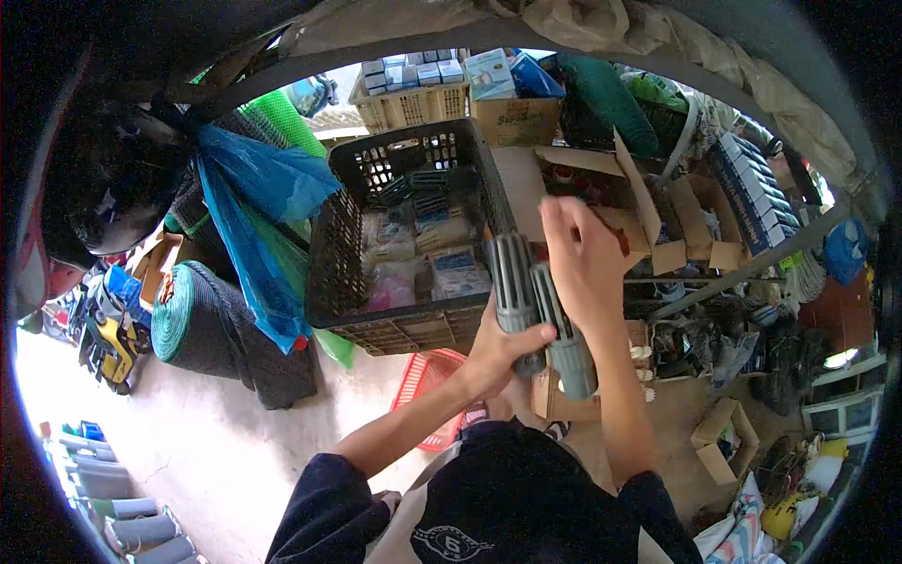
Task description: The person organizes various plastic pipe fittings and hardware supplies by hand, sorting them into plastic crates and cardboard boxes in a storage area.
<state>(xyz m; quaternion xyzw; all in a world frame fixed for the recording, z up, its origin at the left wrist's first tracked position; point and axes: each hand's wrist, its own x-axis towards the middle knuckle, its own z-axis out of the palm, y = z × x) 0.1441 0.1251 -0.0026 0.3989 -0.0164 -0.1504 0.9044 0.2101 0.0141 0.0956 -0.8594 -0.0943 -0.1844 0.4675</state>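
Note:
Two grey plastic strainers with long slots along their sides are held side by side in front of my body. My left hand is wrapped round the lower part of the left strainer, with its thumb reaching across toward the right strainer. My right hand is raised beside the upper end of the right strainer, slightly blurred, its fingers stretched upward and apart. Just beyond the strainers stands a black plastic crate holding bagged parts and some dark slotted pieces.
A red basket is on the floor under my left forearm. Open cardboard boxes stand to the right of the crate. Rolled dark netting and a blue plastic bag are on the left. Grey pipes lie lower left.

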